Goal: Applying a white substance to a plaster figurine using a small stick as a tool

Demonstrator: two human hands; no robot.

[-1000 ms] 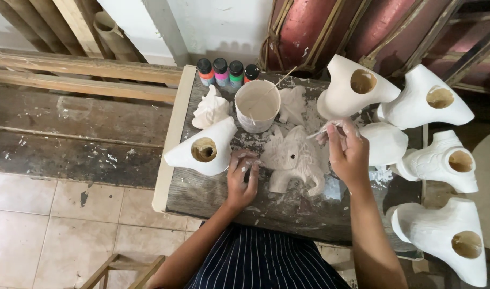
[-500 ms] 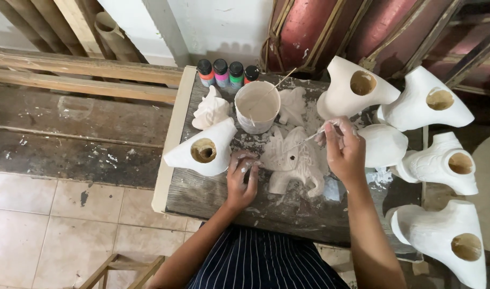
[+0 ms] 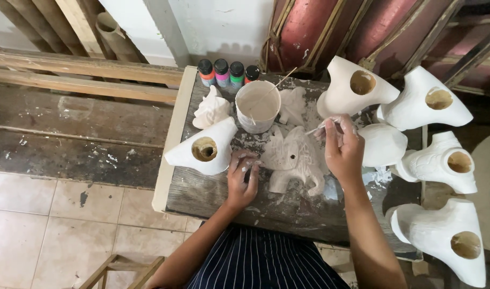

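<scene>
Two hands are seen mid-frame: a white elephant figure (image 3: pixel 295 160) is steadied flat on the table (image 3: pixel 202 195) by the left hand (image 3: pixel 242 176), while a thin brush (image 3: pixel 314 130) is pinched in the right hand (image 3: pixel 342 147); a white paint cup (image 3: pixel 257 106) sits just above.

I wore a dark navy apron (image 3: pixel 266 262) with thin white pinstripes. My 2 forearms were bare, no sleeves reaching them. White plaster dust smeared my left hand (image 3: pixel 241 179) and my right hand (image 3: pixel 342 150).
</scene>
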